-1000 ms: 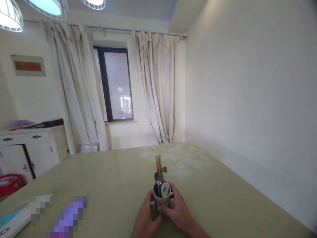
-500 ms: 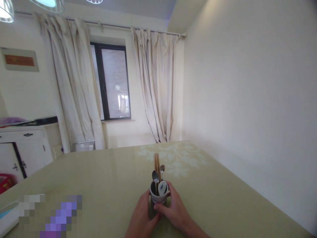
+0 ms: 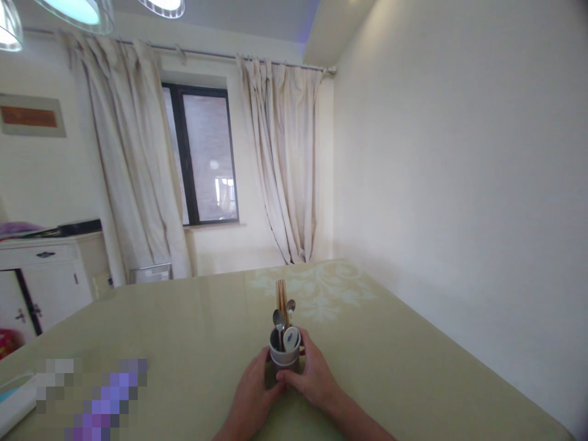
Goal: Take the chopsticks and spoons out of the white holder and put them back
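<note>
1. Head view: got the left hand (image 3: 252, 386) curled round the left side of the cup (image 3: 285, 360), and the right hand (image 3: 316, 367) round the right side with thumb across the near face. Gripping from both sides.
2. Holding it right in front of the body, at the near part of the table (image 3: 193, 343). Can't tell about contact underneath, with the base hidden behind fingers.
3. Would guess stiff walls, no squish, and middling weight with that load inside. Maybe a bit slick on the smooth grey sides. Could be metal or ceramic, so treat as breakable.
4. Grab by the body below the rim, palms opposed, just like here. Skip lifting by the contents: probably loose.
5. Points mouth-up, with long axis pretty much vertical.
6. Carries chopsticks (image 3: 281, 295) at the back, tallest of the bunch, pointing up with a slight lean left. Also has two metal spoons (image 3: 278, 318), bowls up, and a blue-marked white spoon (image 3: 291, 338) (going by shape, not certain) at the right of the mouth.
7. Further out: see a pixelated purple thing (image 3: 110, 398) well off to the left, then the window (image 3: 209, 153) and curtains (image 3: 285, 153) past the far edge.
</note>
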Demonstrator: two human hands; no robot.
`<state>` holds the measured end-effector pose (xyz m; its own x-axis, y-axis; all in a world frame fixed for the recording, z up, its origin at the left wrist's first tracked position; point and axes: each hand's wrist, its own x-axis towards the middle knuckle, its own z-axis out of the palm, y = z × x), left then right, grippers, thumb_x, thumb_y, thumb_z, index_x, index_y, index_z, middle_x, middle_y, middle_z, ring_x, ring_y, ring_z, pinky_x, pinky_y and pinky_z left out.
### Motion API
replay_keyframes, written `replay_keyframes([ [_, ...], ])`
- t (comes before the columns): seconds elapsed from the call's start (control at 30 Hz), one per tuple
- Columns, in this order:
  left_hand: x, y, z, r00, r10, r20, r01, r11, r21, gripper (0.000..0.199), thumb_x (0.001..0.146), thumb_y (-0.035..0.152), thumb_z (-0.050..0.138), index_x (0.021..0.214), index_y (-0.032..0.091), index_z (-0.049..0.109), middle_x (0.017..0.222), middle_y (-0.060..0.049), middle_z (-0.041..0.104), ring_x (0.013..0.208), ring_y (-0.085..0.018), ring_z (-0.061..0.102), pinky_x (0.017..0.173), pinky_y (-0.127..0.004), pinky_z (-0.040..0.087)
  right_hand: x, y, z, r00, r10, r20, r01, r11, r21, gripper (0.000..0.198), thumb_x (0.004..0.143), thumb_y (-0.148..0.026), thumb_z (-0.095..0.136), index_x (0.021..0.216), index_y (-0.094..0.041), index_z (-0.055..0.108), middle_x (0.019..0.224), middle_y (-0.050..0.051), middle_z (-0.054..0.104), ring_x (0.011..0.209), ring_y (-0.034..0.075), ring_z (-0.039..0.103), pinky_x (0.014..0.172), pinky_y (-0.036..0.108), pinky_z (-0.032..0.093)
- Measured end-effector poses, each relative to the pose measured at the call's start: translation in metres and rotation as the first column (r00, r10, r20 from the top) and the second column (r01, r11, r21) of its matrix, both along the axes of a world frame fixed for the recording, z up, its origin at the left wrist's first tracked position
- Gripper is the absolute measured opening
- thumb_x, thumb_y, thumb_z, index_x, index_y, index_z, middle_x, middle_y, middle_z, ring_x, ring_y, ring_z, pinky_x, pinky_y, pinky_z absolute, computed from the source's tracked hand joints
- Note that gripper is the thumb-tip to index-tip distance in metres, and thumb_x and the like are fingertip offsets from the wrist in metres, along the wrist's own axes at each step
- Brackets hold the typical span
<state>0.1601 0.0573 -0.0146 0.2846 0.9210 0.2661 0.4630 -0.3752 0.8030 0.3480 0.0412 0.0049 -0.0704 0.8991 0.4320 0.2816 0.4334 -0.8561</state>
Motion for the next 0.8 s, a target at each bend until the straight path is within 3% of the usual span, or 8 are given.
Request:
replay_keyframes([
  [0.13, 0.003, 0.009, 0.011, 0.982, 0.025, -0.185, -0.032, 0.999, -0.035, 0.059, 0.075, 0.037, 0.071, 0.131, 0.018, 0.065, 0.13, -0.013, 0.073, 0.124, -0.033, 0.063, 0.105, -0.04, 0.046, 0.004, 0.011, 0.001, 0.995, -0.016, 0.097, 0.014, 1.0, 0.025, 0.069, 0.065, -0.028, 0.091, 0.126, -0.022, 0.061, 0.123, 0.01, 0.072, 0.113, 0.033, 0.066, 0.098, 0.045, 0.052],
  [0.23, 0.007, 0.019, 0.023, 0.946, -0.007, -0.325, -0.003, 1.0, -0.031, 0.049, 0.073, 0.036, 0.073, 0.119, 0.02, 0.068, 0.125, -0.011, 0.072, 0.119, -0.03, 0.063, 0.1, -0.035, 0.046, 0.013, 0.024, 0.004, 0.99, -0.022, 0.14, 0.018, 1.0, 0.025, 0.064, 0.065, -0.029, 0.089, 0.123, -0.022, 0.062, 0.119, 0.009, 0.073, 0.108, 0.032, 0.067, 0.094, 0.041, 0.053],
  [0.33, 0.01, 0.027, 0.028, 0.916, 0.031, -0.401, -0.057, 0.997, -0.053, 0.044, 0.074, 0.04, 0.074, 0.113, 0.021, 0.067, 0.118, -0.009, 0.072, 0.11, -0.027, 0.065, 0.091, -0.033, 0.047, 0.031, 0.037, 0.007, 0.986, -0.071, 0.154, 0.069, 0.997, 0.02, 0.063, 0.066, -0.028, 0.087, 0.123, -0.02, 0.061, 0.117, 0.009, 0.074, 0.106, 0.031, 0.068, 0.092, 0.04, 0.053],
  [0.47, 0.013, 0.029, 0.02, 0.901, 0.118, -0.417, -0.107, 0.993, 0.049, 0.041, 0.082, 0.048, 0.068, 0.114, 0.023, 0.065, 0.113, -0.007, 0.072, 0.106, -0.028, 0.066, 0.09, -0.037, 0.047, 0.064, 0.049, 0.008, 0.977, -0.166, 0.131, 0.163, 0.986, 0.04, 0.06, 0.071, -0.028, 0.083, 0.126, -0.02, 0.059, 0.12, 0.01, 0.074, 0.108, 0.032, 0.068, 0.095, 0.046, 0.052],
  [0.63, 0.008, 0.029, 0.007, 0.912, 0.087, -0.4, -0.054, 0.994, 0.094, 0.035, 0.088, 0.047, 0.064, 0.113, 0.023, 0.067, 0.103, -0.007, 0.072, 0.096, -0.026, 0.067, 0.087, -0.037, 0.049, 0.107, 0.056, 0.009, 0.953, -0.268, 0.143, 0.27, 0.963, 0.003, 0.056, 0.072, -0.03, 0.08, 0.122, -0.019, 0.06, 0.117, 0.011, 0.075, 0.106, 0.033, 0.069, 0.094, 0.049, 0.053],
  [0.8, 0.005, 0.031, -0.003, 0.922, 0.039, -0.385, -0.006, 0.996, 0.087, 0.021, 0.096, 0.037, 0.05, 0.098, 0.024, 0.066, 0.085, -0.003, 0.072, 0.082, -0.021, 0.068, 0.076, -0.03, 0.047, 0.144, 0.063, 0.007, 0.912, -0.391, 0.123, 0.39, 0.92, 0.026, 0.054, 0.07, -0.032, 0.079, 0.119, -0.02, 0.062, 0.115, 0.013, 0.076, 0.104, 0.035, 0.07, 0.091, 0.054, 0.054],
])
